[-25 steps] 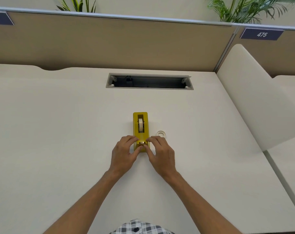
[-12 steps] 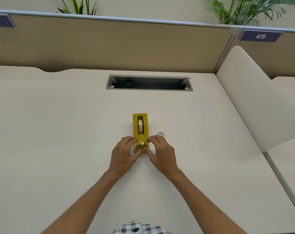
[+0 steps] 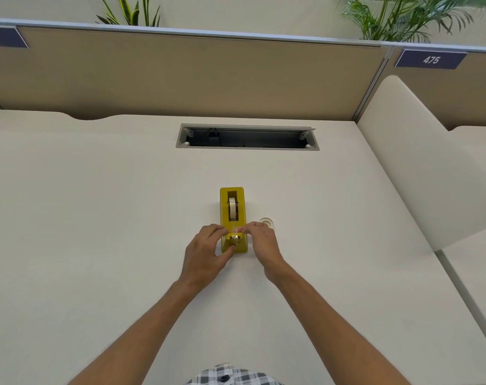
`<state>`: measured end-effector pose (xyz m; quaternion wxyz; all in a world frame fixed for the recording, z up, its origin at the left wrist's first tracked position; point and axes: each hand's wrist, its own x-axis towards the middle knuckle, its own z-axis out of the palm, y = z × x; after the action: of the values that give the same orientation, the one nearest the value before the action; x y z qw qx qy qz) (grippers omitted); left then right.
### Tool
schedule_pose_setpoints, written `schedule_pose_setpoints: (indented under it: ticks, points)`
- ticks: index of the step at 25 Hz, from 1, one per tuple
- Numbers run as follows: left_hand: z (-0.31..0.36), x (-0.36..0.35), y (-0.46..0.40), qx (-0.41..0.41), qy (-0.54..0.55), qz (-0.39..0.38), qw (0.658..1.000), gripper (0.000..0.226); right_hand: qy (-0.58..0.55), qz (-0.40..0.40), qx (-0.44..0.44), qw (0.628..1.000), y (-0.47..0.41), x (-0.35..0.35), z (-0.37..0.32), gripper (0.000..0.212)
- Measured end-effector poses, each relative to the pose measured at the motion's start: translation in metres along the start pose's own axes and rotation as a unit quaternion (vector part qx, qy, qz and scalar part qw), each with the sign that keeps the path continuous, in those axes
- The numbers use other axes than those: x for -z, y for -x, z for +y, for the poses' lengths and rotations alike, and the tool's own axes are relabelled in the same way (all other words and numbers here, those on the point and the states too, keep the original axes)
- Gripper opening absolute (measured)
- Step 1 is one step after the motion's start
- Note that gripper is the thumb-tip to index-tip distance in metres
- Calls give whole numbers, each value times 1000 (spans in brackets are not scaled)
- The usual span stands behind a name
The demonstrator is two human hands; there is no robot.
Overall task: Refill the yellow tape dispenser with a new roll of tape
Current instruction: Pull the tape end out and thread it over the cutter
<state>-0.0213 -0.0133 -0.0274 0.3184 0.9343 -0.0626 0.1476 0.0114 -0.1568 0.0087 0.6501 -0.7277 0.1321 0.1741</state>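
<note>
- Cream desk (image 3: 97, 218) fills the view; tan partition (image 3: 180, 79) along the far edge, grey cable slot (image 3: 247, 136) set into the desk just in front of it, palm fronds (image 3: 403, 18) above the partition, dark label reading 475 (image 3: 431, 60) at upper right.
- Yellow tape dispenser (image 3: 224, 209) stands upright near desk centre, long axis running away from the person, cutter end nearest.
- Roll of tape (image 3: 232, 208) sits on edge in the dispenser's well.
- Small clear ring (image 3: 266, 221) lies flat on the desk just right of the dispenser, partly hidden behind the right knuckles; cannot tell what it is.
- Left hand (image 3: 205, 254): forearm enters from lower left, wrist straight, fingers curled over the dispenser's left side near the cutter end, thumb pressed against the near face. Grip: clamped on the dispenser body.
- Right hand (image 3: 264, 243): forearm enters from lower right, back of hand up, fingertips bunched together at the dispenser's top right edge beside the cutter. A faint glint of clear tape strip (image 3: 236, 230) shows between the two hands; fingertips appear to pinch it, though the contact is too small to confirm.
- Checked shirt (image 3: 230, 376) at the bottom edge.
</note>
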Motion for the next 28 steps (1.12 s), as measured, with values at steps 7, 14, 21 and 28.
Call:
schedule_pose_setpoints:
  ticks: [7, 14, 21, 28]
  points:
    - [0, 0, 1, 2, -2, -3, 1000, 37, 18, 8, -21, 1000, 3, -1, -6, 27]
    - [1, 0, 1, 4, 1, -2, 1000, 39, -11, 1, -26, 1000, 4, -1, -24, 23]
    - [0, -1, 1, 2, 0, -2, 1000, 40, -17, 5, -32, 999, 3, -1, -24, 21]
    - [-2, -2, 1, 1, -5, 1, 1000, 38, 191, 105, 153, 964, -12, 0, -8, 24]
